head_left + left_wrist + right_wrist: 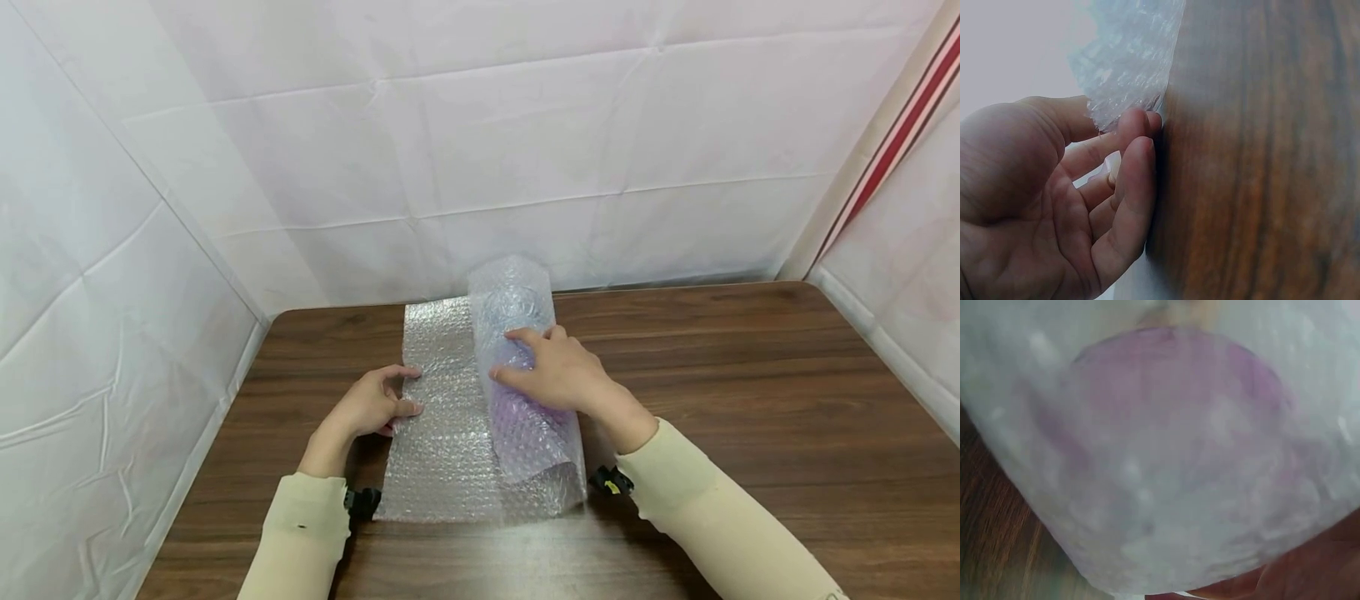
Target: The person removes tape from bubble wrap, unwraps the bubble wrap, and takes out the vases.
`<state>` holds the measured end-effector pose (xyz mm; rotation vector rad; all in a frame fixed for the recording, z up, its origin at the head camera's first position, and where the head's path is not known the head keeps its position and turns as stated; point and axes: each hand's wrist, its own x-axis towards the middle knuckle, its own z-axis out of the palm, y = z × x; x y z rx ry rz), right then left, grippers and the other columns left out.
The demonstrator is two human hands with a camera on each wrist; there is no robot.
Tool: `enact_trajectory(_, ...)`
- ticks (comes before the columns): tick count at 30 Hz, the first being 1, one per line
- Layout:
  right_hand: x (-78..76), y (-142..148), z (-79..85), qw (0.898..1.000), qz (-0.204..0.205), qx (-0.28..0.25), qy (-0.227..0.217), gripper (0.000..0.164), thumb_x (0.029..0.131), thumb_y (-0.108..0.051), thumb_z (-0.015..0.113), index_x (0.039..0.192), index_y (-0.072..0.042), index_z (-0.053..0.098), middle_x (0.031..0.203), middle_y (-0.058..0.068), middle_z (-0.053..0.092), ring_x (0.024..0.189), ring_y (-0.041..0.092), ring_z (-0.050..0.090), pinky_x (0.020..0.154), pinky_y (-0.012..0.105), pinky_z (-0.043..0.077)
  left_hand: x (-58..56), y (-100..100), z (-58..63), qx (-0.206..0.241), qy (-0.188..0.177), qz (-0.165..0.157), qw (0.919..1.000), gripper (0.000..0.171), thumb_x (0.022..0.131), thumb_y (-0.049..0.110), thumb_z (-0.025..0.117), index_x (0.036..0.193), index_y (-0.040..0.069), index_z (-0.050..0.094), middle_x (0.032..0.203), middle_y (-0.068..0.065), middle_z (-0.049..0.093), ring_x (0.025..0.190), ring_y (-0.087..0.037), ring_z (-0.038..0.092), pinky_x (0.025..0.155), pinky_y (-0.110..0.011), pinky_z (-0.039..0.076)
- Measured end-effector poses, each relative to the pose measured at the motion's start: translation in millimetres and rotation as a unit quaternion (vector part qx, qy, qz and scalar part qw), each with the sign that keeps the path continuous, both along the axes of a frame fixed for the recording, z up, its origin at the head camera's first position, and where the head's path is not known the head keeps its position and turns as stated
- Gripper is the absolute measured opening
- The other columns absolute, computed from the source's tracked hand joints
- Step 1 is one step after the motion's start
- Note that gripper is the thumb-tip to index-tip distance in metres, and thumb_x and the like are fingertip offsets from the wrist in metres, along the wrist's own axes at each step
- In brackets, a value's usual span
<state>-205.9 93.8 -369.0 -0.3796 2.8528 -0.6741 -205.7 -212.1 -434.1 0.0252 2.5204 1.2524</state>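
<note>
A sheet of clear bubble wrap (442,450) lies on the table, its right part rolled over a purple-and-blue rounded object (525,408) whose exact kind the layers blur. My left hand (371,402) pinches the sheet's left edge between thumb and fingers; the left wrist view shows that edge of the wrap (1129,69) there. Across the rolled part lies my right hand (566,371), thumb and forefinger stretched over the top and pressing on it. In the right wrist view, the object's round purple end (1172,381) shows through the wrap, close and blurred.
A brown wood-grain table (750,400) carries everything. White cloth sheeting (510,125) hangs behind it and at both sides, with a red stripe (900,142) at the right corner. The wrap's far end reaches past the table's back edge against the cloth.
</note>
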Motion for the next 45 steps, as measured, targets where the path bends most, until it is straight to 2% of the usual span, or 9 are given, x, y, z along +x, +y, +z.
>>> enact_trajectory(7,2.9,-3.8,-2.4,1.000,-0.007,0.014,0.006,0.080,0.089,-0.073,0.062,0.156,-0.032,0.045,0.138,0.025,0.050,0.120,0.040,0.057,0.077,0.052,0.053,0.0,0.2,-0.7,-0.001,-0.001,0.002,1.0000,0.059,0.089,0.012,0.082,0.144,0.015,0.060,0.065,-0.004,0.055,0.052,-0.017,0.054,0.054,-0.037,0.057)
enact_trajectory(12,2.3,-4.2,-3.1,1.000,-0.009,0.018,0.009,0.078,0.088,-0.068,0.065,0.155,-0.032,0.045,0.134,0.024,0.051,0.115,0.039,0.058,0.073,0.049,0.053,-1.0,0.3,-1.5,-0.003,-0.001,0.004,1.0000,0.058,0.089,0.011,0.082,0.143,0.017,0.061,0.065,-0.004,0.056,0.052,-0.017,0.055,0.054,-0.036,0.057)
enact_trajectory(19,1.9,-4.3,-4.2,1.000,-0.018,0.010,0.005,0.075,0.088,-0.064,0.067,0.153,-0.035,0.045,0.134,0.021,0.048,0.116,0.039,0.057,0.075,0.051,0.053,-1.4,0.1,-2.0,0.001,-0.005,0.008,1.0000,0.058,0.089,0.011,0.082,0.143,0.018,0.061,0.065,-0.004,0.056,0.052,-0.017,0.054,0.054,-0.035,0.057)
enact_trajectory(34,0.5,-3.6,-7.5,1.000,-0.020,0.004,0.008,0.072,0.089,-0.061,0.065,0.153,-0.036,0.045,0.137,0.021,0.046,0.119,0.040,0.055,0.073,0.050,0.052,-0.8,-0.6,-0.8,0.004,0.003,-0.001,1.0000,0.059,0.089,0.011,0.082,0.143,0.015,0.060,0.064,-0.004,0.056,0.053,-0.017,0.055,0.053,-0.035,0.056)
enact_trajectory(45,0.1,-1.2,-6.7,1.000,-0.019,-0.003,0.006,0.071,0.090,-0.061,0.064,0.154,-0.037,0.044,0.138,0.021,0.046,0.121,0.041,0.056,0.078,0.054,0.053,-1.6,-0.7,-1.1,-0.001,0.002,-0.004,1.0000,0.058,0.089,0.011,0.081,0.143,0.016,0.060,0.065,-0.004,0.056,0.054,-0.017,0.055,0.054,-0.033,0.056)
